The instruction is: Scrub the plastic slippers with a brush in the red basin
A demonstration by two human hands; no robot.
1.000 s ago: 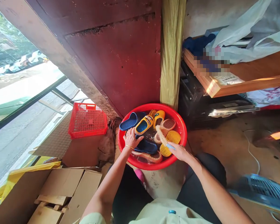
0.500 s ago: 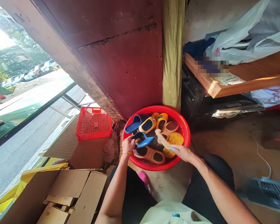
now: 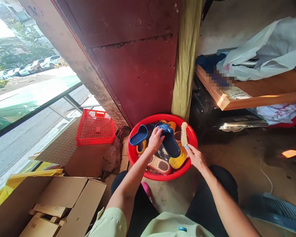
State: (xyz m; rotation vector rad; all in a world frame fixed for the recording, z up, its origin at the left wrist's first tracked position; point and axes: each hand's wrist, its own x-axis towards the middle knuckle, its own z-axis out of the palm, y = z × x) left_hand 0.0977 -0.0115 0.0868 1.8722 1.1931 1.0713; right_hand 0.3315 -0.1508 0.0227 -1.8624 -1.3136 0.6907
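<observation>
The left hand [image 3: 156, 138], fingers curled, gripped a dark blue slipper [image 3: 172, 146] above a red basin [image 3: 162, 177]. Other footwear [image 3: 164, 165] lay in the basin, so the work looked unfinished. The right hand [image 3: 195, 157] clasped a brush [image 3: 184, 134] near the slipper.

Through my remote feed I'm seeing glossy plastic on the basin [image 3: 162, 177] at five o'clock, smooth rubbery plastic on the held slipper [image 3: 172, 145], coarse bristles on the brush [image 3: 184, 134], and matt cardboard on the carton [image 3: 61, 191] at eight.
</observation>
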